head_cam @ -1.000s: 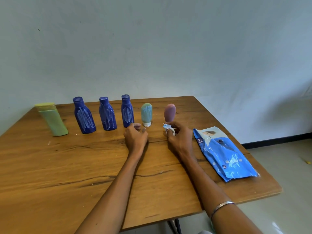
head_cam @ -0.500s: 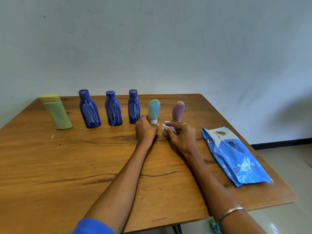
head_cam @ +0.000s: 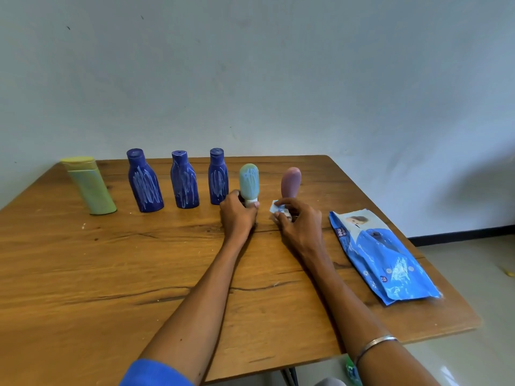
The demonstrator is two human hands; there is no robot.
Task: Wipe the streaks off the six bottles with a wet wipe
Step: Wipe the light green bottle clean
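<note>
— What were the hands doing when you looked over?

— The left hand [head_cam: 237, 215] had its fingers curled round the base of the teal bottle [head_cam: 249, 181], right at the white cap it stood on. The right hand [head_cam: 296, 222] pinched a small bunched wet wipe [head_cam: 277, 209] just in front of the pink bottle [head_cam: 290, 182], so neither hand was free.

— And the rest of the row?

— Three dark blue bottles [head_cam: 184, 183] stood beside the teal one, all scrawled with white streaks, and a yellow-green bottle [head_cam: 90, 186] sat at the far left end of the tabletop [head_cam: 83, 268]. The pink one looked clean to me; the teal one was streaked.

— Anything you'd have worried about?

— The teal bottle balanced on a narrow cap – I'd guess a hard rub without a firm hold could tip it into the nearest blue bottle, which stood just beside the left hand. The wipe was a tiny wad too; it might smear rather than lift. The blue wipes packet [head_cam: 381, 254] lay off to the right
</note>
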